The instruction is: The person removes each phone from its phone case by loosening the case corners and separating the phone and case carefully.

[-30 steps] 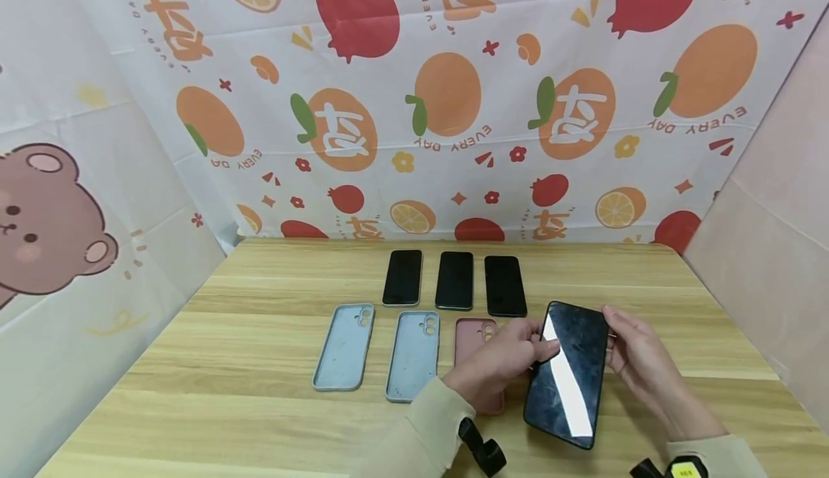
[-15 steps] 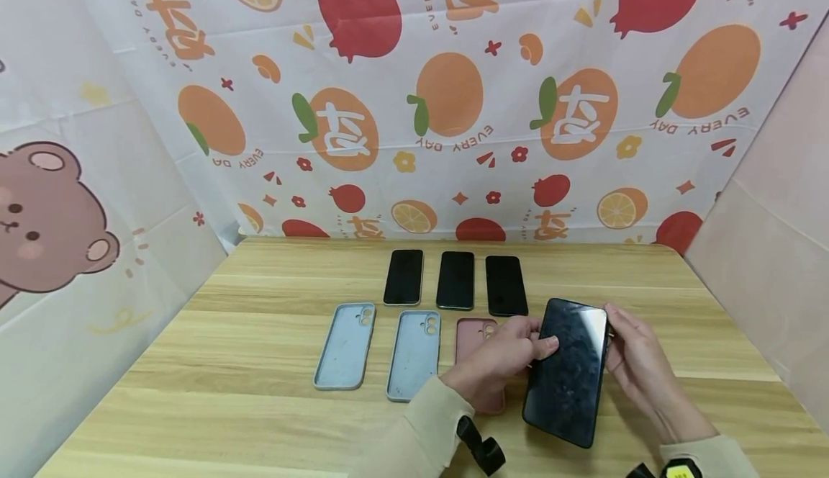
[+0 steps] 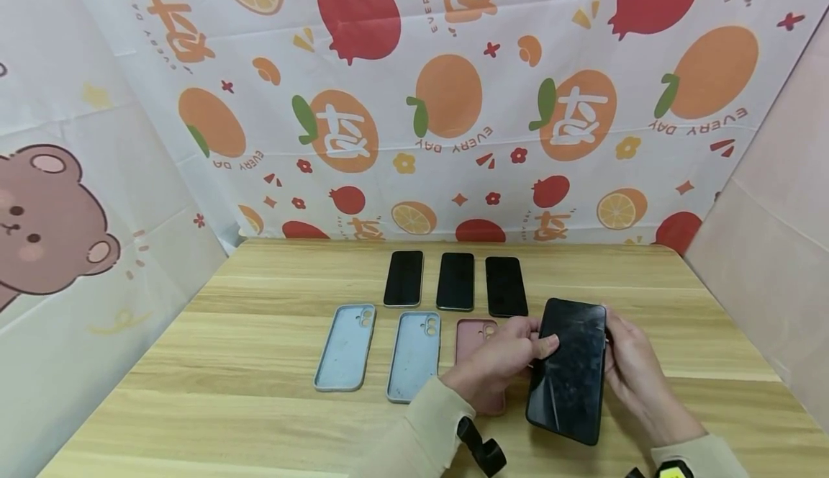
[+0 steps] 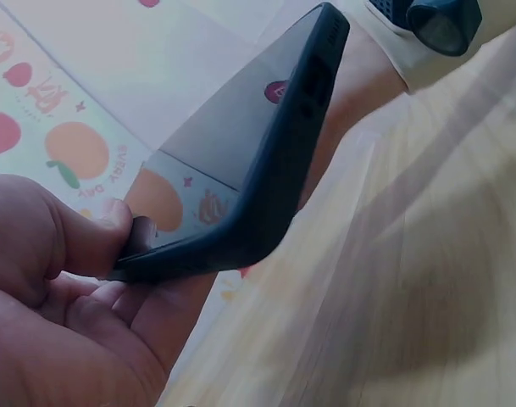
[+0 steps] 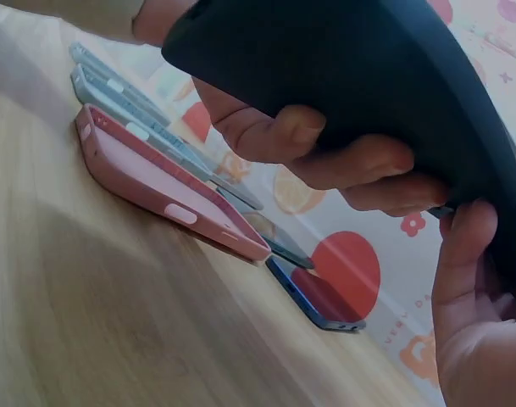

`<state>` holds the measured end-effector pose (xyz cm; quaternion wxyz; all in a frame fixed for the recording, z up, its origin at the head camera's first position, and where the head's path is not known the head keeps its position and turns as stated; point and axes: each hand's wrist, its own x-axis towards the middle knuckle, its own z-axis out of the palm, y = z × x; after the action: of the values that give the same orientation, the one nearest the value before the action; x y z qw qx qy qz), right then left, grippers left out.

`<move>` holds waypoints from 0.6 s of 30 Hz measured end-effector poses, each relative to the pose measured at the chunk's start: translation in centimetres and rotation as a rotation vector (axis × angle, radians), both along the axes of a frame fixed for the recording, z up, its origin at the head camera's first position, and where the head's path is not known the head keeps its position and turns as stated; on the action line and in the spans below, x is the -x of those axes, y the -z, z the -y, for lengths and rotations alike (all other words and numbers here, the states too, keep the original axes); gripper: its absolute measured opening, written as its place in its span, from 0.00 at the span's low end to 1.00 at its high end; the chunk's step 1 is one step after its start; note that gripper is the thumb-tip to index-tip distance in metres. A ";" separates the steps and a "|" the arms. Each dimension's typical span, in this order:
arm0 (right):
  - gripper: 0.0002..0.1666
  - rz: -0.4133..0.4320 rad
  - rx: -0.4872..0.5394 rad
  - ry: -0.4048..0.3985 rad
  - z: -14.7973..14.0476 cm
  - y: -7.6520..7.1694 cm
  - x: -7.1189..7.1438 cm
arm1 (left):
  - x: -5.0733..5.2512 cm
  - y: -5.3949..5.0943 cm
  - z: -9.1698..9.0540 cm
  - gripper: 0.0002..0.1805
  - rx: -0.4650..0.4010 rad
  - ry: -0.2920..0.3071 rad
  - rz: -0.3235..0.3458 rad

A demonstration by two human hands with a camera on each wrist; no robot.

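Note:
A smartphone [image 3: 570, 384] in a dark case is held tilted above the table, its glossy black screen facing up. My left hand [image 3: 508, 355] grips its left edge, thumb on the screen and fingers underneath. My right hand [image 3: 637, 373] holds the upper right edge. In the right wrist view, the matte back of the dark case [image 5: 325, 76] shows with left-hand fingers [image 5: 359, 165] curled against it, and a right-hand digit presses near its edge. The left wrist view shows the case's thick rim [image 4: 274, 186] and the left thumb on the screen's edge.
Three black phones [image 3: 455, 281] lie in a row at the back of the wooden table [image 3: 227, 363]. Nearer are two light-blue phone cases [image 3: 345, 348] and a pink phone case [image 3: 476, 330], partly hidden by the left arm. A fruit-print cloth [image 3: 414, 176] hangs behind.
The held phone has tilted slightly, so the bright reflection on its screen has faded. My right hand has shifted slightly left along its edge. The left hand has stayed nearly still.

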<state>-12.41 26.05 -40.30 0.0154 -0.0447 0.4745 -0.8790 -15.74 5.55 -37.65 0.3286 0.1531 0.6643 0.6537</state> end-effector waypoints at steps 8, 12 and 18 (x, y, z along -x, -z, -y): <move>0.22 0.120 -0.170 0.106 0.4 0.1 0.1 | 0.3 -0.1 -0.5 0.13 0.066 -0.057 -0.030; 0.23 0.139 -0.211 0.131 0.5 0.1 0.0 | 0.2 -0.1 -0.6 0.11 0.091 -0.089 -0.001; 0.25 0.152 -0.321 0.051 -0.4 -0.2 -0.5 | -0.1 0.1 -0.4 0.10 0.052 -0.066 0.035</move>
<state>-11.86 26.43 -40.12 0.0358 0.0373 0.6072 -0.7929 -15.63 5.95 -37.77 0.3221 0.1112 0.6798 0.6494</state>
